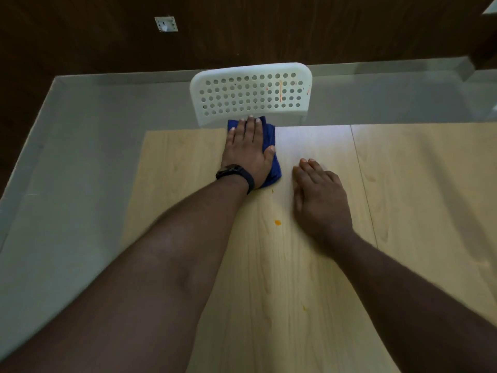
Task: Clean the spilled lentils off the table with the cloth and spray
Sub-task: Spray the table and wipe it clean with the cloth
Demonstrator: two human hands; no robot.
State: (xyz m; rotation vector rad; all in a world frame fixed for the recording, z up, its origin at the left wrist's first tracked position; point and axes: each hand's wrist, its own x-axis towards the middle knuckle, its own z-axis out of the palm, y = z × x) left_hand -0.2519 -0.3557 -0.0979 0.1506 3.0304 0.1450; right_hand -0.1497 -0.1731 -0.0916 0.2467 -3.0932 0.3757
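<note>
A folded blue cloth (272,140) lies at the far edge of the light wooden table (295,292). My left hand (246,150), a black watch on its wrist, presses flat on the cloth with straight fingers. My right hand (320,195) rests flat on the table to the right of the cloth, holding nothing. Small orange lentil bits remain on the wood: one (277,222) between my forearms, a tiny one (272,191) just below the cloth, and another (304,308) nearer to me. No spray bottle is in view.
A white perforated chair back (251,94) stands just beyond the table's far edge, with orange streaks on it. Grey floor (80,146) surrounds the table on the left and behind. A dark wood wall (242,30) carries a white socket (166,24).
</note>
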